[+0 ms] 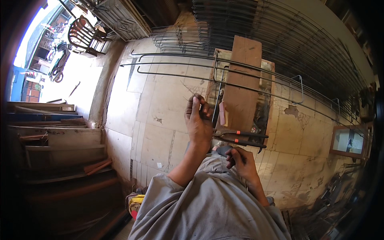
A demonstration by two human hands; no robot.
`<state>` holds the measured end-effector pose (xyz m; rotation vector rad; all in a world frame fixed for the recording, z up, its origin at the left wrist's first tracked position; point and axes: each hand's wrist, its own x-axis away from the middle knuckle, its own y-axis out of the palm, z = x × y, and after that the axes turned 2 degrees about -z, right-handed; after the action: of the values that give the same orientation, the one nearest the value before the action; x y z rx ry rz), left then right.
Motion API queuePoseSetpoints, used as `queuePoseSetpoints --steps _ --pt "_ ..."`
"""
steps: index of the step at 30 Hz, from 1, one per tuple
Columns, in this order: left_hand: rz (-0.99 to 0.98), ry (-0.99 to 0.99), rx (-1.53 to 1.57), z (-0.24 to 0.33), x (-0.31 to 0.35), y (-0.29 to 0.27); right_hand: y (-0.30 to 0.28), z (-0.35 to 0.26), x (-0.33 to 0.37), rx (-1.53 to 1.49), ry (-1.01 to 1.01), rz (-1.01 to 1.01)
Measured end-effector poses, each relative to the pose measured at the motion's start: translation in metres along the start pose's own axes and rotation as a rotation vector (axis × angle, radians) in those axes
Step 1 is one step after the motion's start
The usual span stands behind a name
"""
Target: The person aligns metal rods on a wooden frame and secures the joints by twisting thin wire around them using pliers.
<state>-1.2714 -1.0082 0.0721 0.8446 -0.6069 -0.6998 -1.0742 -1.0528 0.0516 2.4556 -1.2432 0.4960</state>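
Note:
My left hand [199, 120] is raised in front of the bench, fingertips pinched on a few thin wires [193, 87] that fan out above them. Over my lap my right hand [242, 162] is closed with curled fingers; whether anything is inside it is hidden. Between the hands and the bench lie pincers [244, 139] with dark handles and orange bands. A long steel bar frame [176, 75] with bent rectangular stirrups [301, 90] lies across the wooden bench [242, 80]. On the bench's left side sits a small pinkish block [223, 114].
Many stacked steel bar frames [276, 32] fill the far side. A glass-fronted wooden box [349, 141] stands at right. Timber boards [64, 140] are piled at left. Near the doorway are a wooden chair [85, 36] and, outside, a motorcycle [60, 62]. The tiled floor [156, 108] has cracks.

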Motion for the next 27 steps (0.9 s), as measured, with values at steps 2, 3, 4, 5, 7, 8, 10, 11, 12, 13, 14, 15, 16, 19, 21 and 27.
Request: queuePoseSetpoints --steps 2,3,4,5,7,8,10,11,12,13,14,15,16,19,21,27 --pt "-0.032 -0.028 -0.004 -0.001 -0.004 -0.003 -0.001 0.006 -0.001 -0.008 0.023 0.010" --pt "-0.046 -0.042 -0.005 -0.001 -0.005 -0.003 0.000 0.006 -0.002 -0.002 0.001 0.005" --pt "-0.034 -0.048 -0.018 -0.003 -0.005 0.000 0.001 0.006 -0.003 0.004 -0.021 -0.001" --pt "-0.035 -0.050 -0.021 -0.003 -0.006 0.001 0.003 0.006 -0.005 0.012 -0.042 -0.007" --pt "-0.035 -0.052 -0.028 0.000 -0.009 0.001 0.009 0.006 -0.008 0.055 -0.031 -0.033" --pt "-0.027 -0.097 -0.035 0.003 -0.010 0.004 0.013 0.005 -0.011 0.077 -0.026 -0.046" --pt "-0.098 -0.159 -0.051 0.004 -0.013 0.000 0.024 0.002 -0.021 0.131 -0.058 -0.069" --pt "-0.103 -0.168 -0.049 0.006 -0.018 -0.002 0.030 -0.001 -0.026 0.154 -0.080 -0.082" --pt "-0.095 -0.155 -0.095 0.013 -0.023 0.000 0.036 -0.001 -0.031 0.178 -0.086 -0.067" --pt "-0.088 -0.143 -0.141 0.020 -0.028 0.002 0.042 0.000 -0.037 0.202 -0.091 -0.051" --pt "-0.080 -0.150 -0.146 0.026 -0.035 0.001 0.048 0.001 -0.043 0.231 -0.095 -0.033" --pt "-0.073 -0.158 -0.151 0.033 -0.042 0.001 0.055 -0.002 -0.051 0.321 -0.198 0.016" --pt "-0.066 -0.166 -0.157 0.039 -0.049 0.000 0.063 -0.005 -0.058 0.411 -0.299 0.065" --pt "-0.095 -0.264 -0.097 0.057 -0.074 -0.009 0.094 -0.009 -0.077 0.373 -0.374 0.260" --pt "-0.094 -0.316 -0.044 0.068 -0.089 -0.008 0.112 0.001 -0.090 0.099 -0.296 0.309" --pt "-0.175 -0.425 0.076 0.096 -0.134 -0.027 0.124 -0.003 -0.089 0.316 -0.130 0.220"
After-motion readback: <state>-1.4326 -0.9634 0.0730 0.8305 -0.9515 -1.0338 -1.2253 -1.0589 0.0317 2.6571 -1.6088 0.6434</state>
